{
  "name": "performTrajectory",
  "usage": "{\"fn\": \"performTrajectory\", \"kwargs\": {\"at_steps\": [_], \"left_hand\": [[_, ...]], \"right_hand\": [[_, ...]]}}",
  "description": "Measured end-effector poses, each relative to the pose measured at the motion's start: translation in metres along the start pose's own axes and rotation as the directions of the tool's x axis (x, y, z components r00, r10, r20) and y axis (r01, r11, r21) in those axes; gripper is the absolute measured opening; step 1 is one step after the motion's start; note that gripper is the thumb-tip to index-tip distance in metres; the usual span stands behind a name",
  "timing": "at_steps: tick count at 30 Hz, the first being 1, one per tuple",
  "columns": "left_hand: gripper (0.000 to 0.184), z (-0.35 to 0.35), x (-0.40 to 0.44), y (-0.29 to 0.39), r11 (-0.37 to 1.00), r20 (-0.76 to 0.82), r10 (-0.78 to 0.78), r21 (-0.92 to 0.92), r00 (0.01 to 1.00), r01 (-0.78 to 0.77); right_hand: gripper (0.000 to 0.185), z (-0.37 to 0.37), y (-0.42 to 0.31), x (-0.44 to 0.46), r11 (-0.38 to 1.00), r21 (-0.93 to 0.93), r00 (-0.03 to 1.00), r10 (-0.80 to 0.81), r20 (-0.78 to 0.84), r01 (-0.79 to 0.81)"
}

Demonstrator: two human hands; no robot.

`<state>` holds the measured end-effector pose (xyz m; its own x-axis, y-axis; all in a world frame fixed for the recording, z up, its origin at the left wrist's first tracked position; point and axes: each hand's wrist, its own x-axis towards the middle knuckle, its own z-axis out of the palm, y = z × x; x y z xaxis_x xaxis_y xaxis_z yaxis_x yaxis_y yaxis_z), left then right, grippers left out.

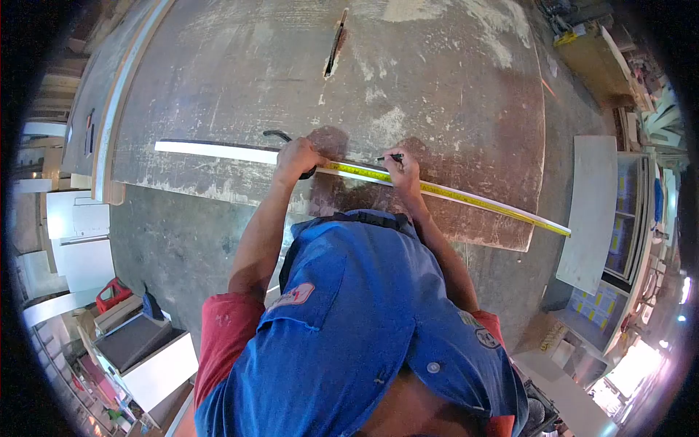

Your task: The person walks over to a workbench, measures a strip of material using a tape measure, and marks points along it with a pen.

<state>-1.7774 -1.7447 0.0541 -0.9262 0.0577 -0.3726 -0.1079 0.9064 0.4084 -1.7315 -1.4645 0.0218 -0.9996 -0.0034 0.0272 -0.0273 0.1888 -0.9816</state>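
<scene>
Blue shirt (342, 306); hands (297, 160) (406, 173) hold tape measure (373, 173) (left), pen (396, 157) (right).

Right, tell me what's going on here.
A person is working at a worn table, with a yellow measuring tape run along a long white strip. The left hand is at the strip, where a dark object, probably the tape's case, shows beside it. The right hand holds a dark pen-like tool close above the tape. Tape and strip reach past the table's right edge.
</scene>
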Motion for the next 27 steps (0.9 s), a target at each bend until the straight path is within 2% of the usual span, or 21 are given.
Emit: {"fn": "performTrajectory", "kwargs": {"at_steps": [1,3,6,11,16,22,27], "left_hand": [[0.044,-0.003,0.000,0.002,1.000,0.002,0.003,0.002,1.000,-0.003],[0.050,-0.007,0.001,0.005,0.997,0.101,-0.074,0.029,0.992,0.071],[0.052,-0.008,0.002,0.005,0.997,0.131,-0.062,0.058,0.989,0.054],[0.054,-0.004,0.005,0.003,0.996,0.135,-0.077,0.048,0.988,0.071],[0.055,-0.005,0.005,0.003,0.995,0.147,-0.096,0.026,0.984,0.093],[0.054,-0.007,0.004,0.005,0.993,0.138,-0.120,0.018,0.983,0.119],[0.054,-0.005,0.005,0.003,0.996,0.137,-0.093,0.018,0.986,0.091]], "right_hand": [[0.008,0.001,0.003,0.000,1.000,0.003,1.000,-0.027,-0.006,0.027],[0.008,0.001,0.008,0.001,0.999,0.008,0.999,-0.043,-0.013,0.043],[0.009,0.000,0.012,0.001,0.999,-0.004,0.999,-0.049,-0.014,0.049],[0.009,0.002,0.013,0.001,0.997,-0.030,0.997,-0.073,-0.040,0.072],[0.011,-0.002,0.008,0.000,0.996,-0.089,1.000,0.002,0.012,-0.001],[0.011,-0.002,-0.004,-0.001,0.999,-0.046,1.000,-0.004,0.017,0.005],[0.010,-0.003,-0.003,-0.001,0.996,-0.092,0.999,0.019,0.042,-0.015]]}}
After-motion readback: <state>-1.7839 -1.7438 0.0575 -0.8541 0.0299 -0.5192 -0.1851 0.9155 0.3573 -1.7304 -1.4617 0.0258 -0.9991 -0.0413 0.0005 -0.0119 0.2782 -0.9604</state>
